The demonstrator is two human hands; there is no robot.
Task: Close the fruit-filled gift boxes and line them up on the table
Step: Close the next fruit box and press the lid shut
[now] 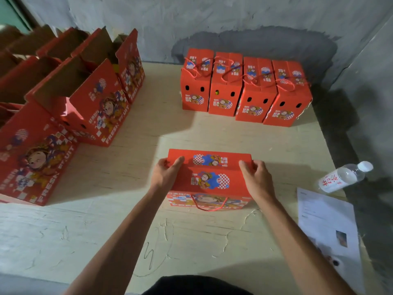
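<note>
- Fingers (177,161) of the left hand (164,174) curl over the left end of the gift box (209,177), thumb on the top flap and the rest wrapped down the side; the fingers (244,165) of the right hand (258,179) do the same at the right end, so both hands grip the box rather than lie open.
- Counter (191,241): the pale sheet is bare between the held box and the row, so the box can be slid rather than lifted, in my judgement.
- Open boxes (70,92) crowd the left side with flaps standing up; keep the held one well clear of them.
- Row of four closed boxes (244,90) stands at the far right, upright and touching side by side, rope handles draped on top. I would match their facing and set the next one flush against an end.
- Held box sits centred near the person, well apart from the row; its top flaps look folded down. Press evenly at both ends so they stay shut.
- Paper sheet (327,226) and water bottle (345,175) lie at the right edge; avoid knocking them.
- Red rope handle (209,207) hangs down the near face; tuck it clear before moving.
</note>
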